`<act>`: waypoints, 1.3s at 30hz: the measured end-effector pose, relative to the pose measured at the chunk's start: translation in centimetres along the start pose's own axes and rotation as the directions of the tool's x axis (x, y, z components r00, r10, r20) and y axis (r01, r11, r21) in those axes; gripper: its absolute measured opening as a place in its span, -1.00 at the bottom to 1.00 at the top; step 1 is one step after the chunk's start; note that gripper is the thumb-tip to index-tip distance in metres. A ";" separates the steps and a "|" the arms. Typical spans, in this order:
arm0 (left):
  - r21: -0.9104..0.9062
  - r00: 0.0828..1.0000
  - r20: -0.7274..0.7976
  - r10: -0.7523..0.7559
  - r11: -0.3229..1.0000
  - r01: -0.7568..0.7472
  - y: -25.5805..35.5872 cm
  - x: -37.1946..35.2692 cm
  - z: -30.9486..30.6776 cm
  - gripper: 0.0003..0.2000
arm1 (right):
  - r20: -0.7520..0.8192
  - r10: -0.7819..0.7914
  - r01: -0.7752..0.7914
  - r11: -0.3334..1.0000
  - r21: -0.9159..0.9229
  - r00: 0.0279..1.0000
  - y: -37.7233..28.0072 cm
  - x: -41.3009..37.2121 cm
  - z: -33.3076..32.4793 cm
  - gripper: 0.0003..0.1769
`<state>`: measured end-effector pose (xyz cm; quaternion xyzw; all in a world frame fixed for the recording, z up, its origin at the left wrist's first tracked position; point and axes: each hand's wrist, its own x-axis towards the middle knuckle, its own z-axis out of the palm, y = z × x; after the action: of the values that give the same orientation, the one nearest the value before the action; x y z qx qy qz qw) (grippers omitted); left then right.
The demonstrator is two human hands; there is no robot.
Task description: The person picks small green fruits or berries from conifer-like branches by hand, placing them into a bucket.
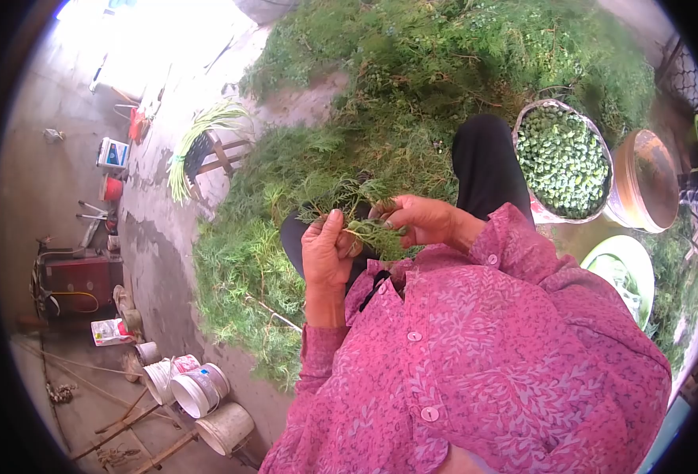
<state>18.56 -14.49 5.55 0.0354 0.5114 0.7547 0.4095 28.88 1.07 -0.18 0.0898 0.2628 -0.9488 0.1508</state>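
Note:
Between my two hands, above my lap, is a green conifer sprig (377,234) with flat, scaly leaves. My left hand (329,251) pinches it with the thumb pressed against curled fingers. On its other side, my right hand (426,220) grips the same sprig between thumb and fingers. Whether small cones sit under the fingertips is too small to tell. A large heap of cut conifer branches (246,261) spreads around my legs. To my right stands a bucket (518,136) filled with small green cones or berries.
Beside the full bucket are another round bucket (632,183) and a pale green basin (643,272). A stool (221,158) with long green stalks on it stands ahead left. Several white buckets (199,391), wooden poles and a dark red box (76,286) line the left side.

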 end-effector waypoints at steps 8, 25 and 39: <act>0.010 0.994 -0.094 -0.049 0.999 0.051 -0.4 0.1 0.6 -0.79 | -0.059 -0.144 0.132 0.976 -0.172 0.988 1.6 1.8 -0.2 -0.68; 0.262 0.951 -0.202 0.234 0.949 -0.178 -1.1 -0.1 0.1 -0.85 | -0.240 -0.128 0.039 0.939 -0.343 0.962 -0.6 -0.1 -0.7 -0.82; 0.812 0.928 0.017 0.372 0.536 -0.230 -2.9 -0.6 0.0 -0.80 | -0.192 -0.031 -0.064 0.881 -0.470 0.981 -0.2 0.1 1.8 -0.87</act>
<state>20.62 -14.46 3.46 0.2437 0.8119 0.5022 0.1711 28.53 0.25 1.37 0.1444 0.4991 -0.8411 0.1500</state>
